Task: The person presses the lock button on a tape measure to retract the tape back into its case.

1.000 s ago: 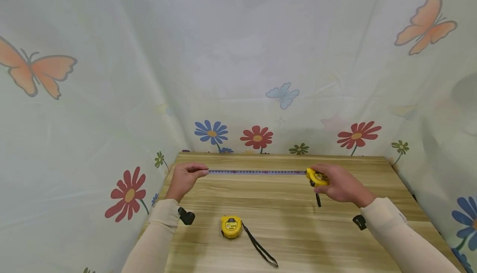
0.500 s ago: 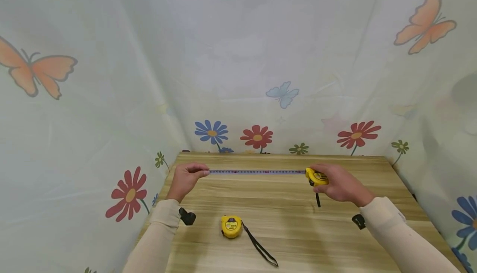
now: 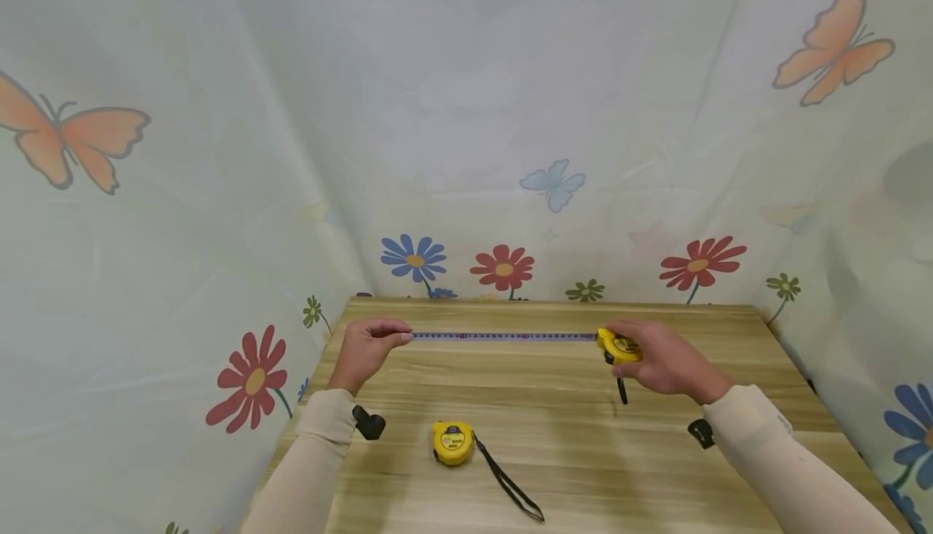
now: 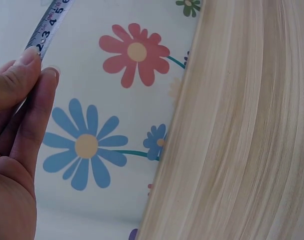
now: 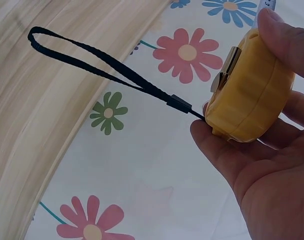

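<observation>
Head: both forearms reach forward; over the table's far side, the left hand pinches the blade running right to the yellow tape measure, gripped by the right hand. Left wrist: thumb meets fingers, probably hiding the blade's tip. Right wrist: black wrist strap dangles.

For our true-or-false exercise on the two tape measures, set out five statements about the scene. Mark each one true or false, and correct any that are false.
1. The left hand pinches the extended blade. True.
2. The right hand holds nothing. False: it grips a yellow tape measure.
3. The blade runs nearly straight between the two hands. True.
4. The backdrop is printed with butterflies alone. False: it also shows flowers.
5. A second tape measure lies on the table, nearer the camera than the blade. True.
</observation>
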`<action>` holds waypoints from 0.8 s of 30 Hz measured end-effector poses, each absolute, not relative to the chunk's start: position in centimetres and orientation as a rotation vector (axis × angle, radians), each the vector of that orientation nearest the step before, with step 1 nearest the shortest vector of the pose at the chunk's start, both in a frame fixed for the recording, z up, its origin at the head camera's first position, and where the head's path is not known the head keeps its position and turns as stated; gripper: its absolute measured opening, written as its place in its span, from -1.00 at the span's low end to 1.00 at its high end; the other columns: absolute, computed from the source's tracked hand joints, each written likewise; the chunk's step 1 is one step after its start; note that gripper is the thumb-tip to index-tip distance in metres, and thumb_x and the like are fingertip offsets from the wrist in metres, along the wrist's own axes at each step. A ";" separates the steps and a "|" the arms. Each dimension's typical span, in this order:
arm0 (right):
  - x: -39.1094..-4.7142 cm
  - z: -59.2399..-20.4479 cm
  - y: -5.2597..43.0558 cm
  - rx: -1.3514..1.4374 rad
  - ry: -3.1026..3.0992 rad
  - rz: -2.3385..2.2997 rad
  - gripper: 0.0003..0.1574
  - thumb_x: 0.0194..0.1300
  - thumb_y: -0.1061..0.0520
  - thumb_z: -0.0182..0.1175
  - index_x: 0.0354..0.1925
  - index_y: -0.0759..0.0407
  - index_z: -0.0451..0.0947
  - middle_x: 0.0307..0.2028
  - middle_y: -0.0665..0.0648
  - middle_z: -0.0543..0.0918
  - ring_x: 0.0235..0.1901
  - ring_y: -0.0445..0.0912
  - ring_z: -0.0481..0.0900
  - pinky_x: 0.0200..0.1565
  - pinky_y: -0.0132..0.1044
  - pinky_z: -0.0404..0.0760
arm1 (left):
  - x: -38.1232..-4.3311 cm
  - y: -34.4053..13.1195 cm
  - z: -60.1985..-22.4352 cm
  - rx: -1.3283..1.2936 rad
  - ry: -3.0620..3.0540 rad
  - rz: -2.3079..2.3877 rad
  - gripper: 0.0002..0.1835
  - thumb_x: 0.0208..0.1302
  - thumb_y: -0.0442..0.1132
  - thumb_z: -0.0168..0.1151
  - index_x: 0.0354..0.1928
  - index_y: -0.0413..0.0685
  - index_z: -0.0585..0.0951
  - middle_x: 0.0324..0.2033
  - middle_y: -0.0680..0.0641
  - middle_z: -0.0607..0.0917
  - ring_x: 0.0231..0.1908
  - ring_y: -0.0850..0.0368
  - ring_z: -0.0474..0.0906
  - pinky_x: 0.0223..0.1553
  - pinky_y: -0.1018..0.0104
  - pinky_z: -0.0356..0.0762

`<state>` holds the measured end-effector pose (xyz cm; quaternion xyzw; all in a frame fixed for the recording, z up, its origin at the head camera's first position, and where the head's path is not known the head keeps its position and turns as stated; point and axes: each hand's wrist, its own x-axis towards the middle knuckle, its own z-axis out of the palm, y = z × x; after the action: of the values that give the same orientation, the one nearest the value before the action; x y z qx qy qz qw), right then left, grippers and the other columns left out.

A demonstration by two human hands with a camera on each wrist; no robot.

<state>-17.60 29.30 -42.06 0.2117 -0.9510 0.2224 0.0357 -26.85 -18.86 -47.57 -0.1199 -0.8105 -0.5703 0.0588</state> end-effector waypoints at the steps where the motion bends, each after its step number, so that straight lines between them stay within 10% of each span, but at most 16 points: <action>1: -17.6 -42.1 29.3 0.649 -2.923 0.686 -0.24 0.28 0.12 0.47 0.36 0.35 0.49 0.12 0.26 0.70 -0.11 -0.06 0.63 -0.03 -0.01 0.69 | -26.8 -18.8 -47.6 -0.360 -2.456 -1.728 -0.89 0.30 -0.22 0.49 -0.17 -0.04 0.84 -0.15 -0.10 0.86 -0.17 0.20 0.77 -0.01 0.11 0.76; 24: -17.5 -42.0 29.2 0.651 -2.922 0.699 -0.23 0.29 0.10 0.47 0.36 0.34 0.49 0.14 0.27 0.70 -0.10 -0.04 0.64 0.01 0.04 0.70 | -26.6 -18.2 -47.2 -0.359 -2.453 -1.728 -0.88 0.29 -0.22 0.50 -0.18 -0.07 0.84 -0.14 -0.17 0.85 -0.18 0.19 0.77 -0.10 0.37 0.73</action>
<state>-17.54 29.19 -42.00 0.2117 -0.9499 0.2273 0.0338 -26.64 -18.18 -47.24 -0.1186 -0.8102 -0.5709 0.0599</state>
